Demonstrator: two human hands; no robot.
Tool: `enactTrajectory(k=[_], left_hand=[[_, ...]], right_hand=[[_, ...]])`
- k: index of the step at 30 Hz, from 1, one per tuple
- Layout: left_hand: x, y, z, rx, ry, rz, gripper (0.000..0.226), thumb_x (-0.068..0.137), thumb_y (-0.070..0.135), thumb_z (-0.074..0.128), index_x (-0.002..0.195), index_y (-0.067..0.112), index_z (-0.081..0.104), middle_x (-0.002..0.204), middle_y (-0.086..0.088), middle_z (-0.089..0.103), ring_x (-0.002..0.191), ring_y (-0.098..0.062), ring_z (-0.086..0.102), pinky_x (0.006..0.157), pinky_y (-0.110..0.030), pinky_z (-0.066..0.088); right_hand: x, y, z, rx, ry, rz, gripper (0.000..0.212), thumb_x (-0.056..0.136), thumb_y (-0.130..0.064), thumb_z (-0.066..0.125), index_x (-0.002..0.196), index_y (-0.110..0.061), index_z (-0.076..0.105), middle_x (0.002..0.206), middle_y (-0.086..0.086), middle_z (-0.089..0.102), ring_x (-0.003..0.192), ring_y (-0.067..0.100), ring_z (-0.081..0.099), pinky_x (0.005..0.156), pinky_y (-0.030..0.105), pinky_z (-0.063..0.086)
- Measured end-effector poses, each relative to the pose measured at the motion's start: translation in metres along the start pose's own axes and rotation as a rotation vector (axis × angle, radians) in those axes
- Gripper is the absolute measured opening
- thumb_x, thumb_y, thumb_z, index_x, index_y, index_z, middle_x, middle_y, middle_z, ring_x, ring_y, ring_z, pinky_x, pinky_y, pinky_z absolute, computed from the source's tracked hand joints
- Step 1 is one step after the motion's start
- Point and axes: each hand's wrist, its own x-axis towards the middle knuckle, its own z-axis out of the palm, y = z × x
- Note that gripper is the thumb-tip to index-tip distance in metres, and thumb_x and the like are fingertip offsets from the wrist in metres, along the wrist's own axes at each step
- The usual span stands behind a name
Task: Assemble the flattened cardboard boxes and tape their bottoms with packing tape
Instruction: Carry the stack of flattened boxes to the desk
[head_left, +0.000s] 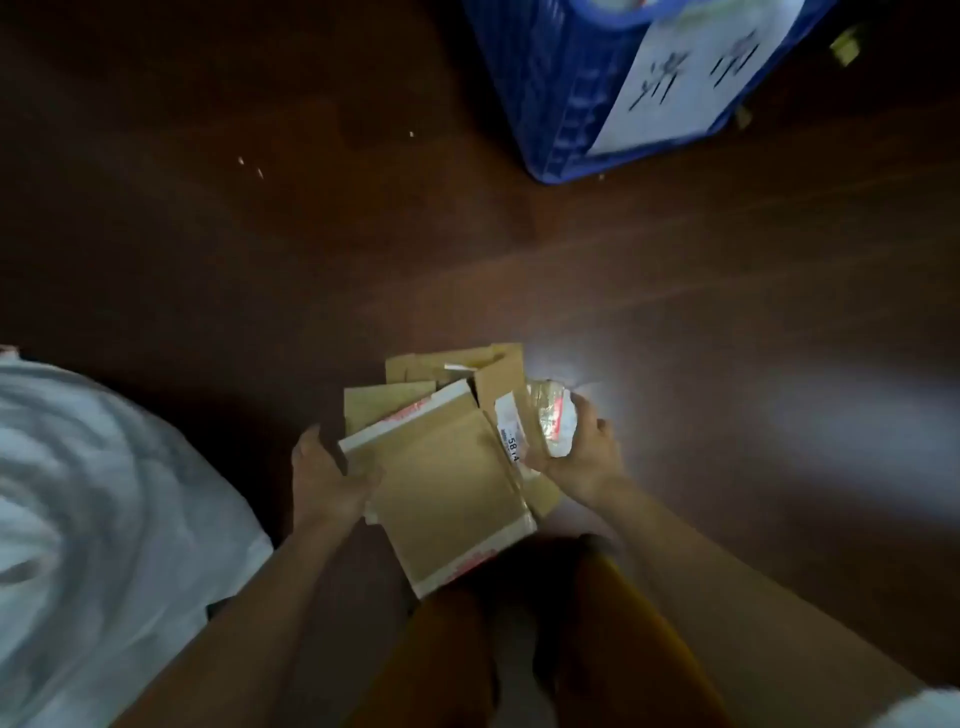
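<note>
Head view showed the person bent over a dark floor (519, 249), working low between the knees. The left hand (324, 480) gripped the near-left corner of a flattened box (447, 483), thumb over the top face and fingers curled under its edge. The right hand (576, 452) was wrapped round a tape roll (550, 421), clear and shiny, held just off the box's right edge beside a white label (506, 423). More flat boxes (415, 384) lay fanned out beyond the left-hand grip, partly under the held one, on the floor. A blue crate (561, 104) stood well away, far past both hands, and a pale cloth (93, 493) lay off to the left. I'd judge the box was not yet opened up: it looked flat, with old tape strips along two edges. To do this step well, the roll might be set down first so both hands could square the box, fold the bottom flaps shut, then run tape along the seam with the left hand pressing the flaps level. The picture was soft, so I could not tell whether any tape end was pulled free.
</note>
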Motion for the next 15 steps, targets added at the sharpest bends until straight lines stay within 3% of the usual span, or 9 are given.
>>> enactTrajectory(k=[4,8,12,15], left_hand=[[0.064,-0.048,0.052,-0.022,-0.075,-0.093,0.129,0.054,0.028,0.095,0.153,0.007,0.015,0.155,-0.015,0.025,0.141,-0.032,0.03,0.111,-0.046,0.036],[0.12,-0.093,0.09,-0.043,-0.141,-0.176,0.152,0.02,0.061,0.094,0.148,0.015,0.027,0.147,-0.009,0.04,0.133,-0.027,0.043,0.104,-0.046,0.046],[0.169,-0.136,0.122,-0.156,-0.135,-0.149,0.141,0.012,0.064,0.093,0.138,0.024,0.044,0.134,-0.001,0.055,0.121,-0.021,0.055,0.094,-0.044,0.053],[0.148,-0.103,0.115,-0.272,-0.118,-0.166,0.109,0.028,0.043,0.1,0.124,0.016,0.056,0.122,-0.001,0.062,0.108,-0.019,0.061,0.088,-0.039,0.055]], right_hand=[[0.063,0.037,0.056,0.159,-0.038,0.106,0.12,0.063,-0.044,0.088,0.152,-0.028,0.01,0.147,0.012,0.028,0.137,0.032,0.032,0.113,0.048,0.033],[0.11,0.066,0.092,0.21,-0.025,0.163,0.134,0.055,-0.039,0.094,0.153,-0.027,0.003,0.151,0.011,0.023,0.14,0.033,0.03,0.115,0.049,0.03],[0.14,0.077,0.113,0.16,-0.066,0.239,0.144,0.043,-0.052,0.094,0.152,-0.024,0.005,0.149,0.009,0.023,0.14,0.031,0.029,0.113,0.057,0.029],[0.152,0.083,0.115,0.167,-0.017,0.254,0.14,0.038,-0.052,0.095,0.148,-0.017,0.016,0.142,0.006,0.031,0.136,0.027,0.035,0.112,0.05,0.035]])
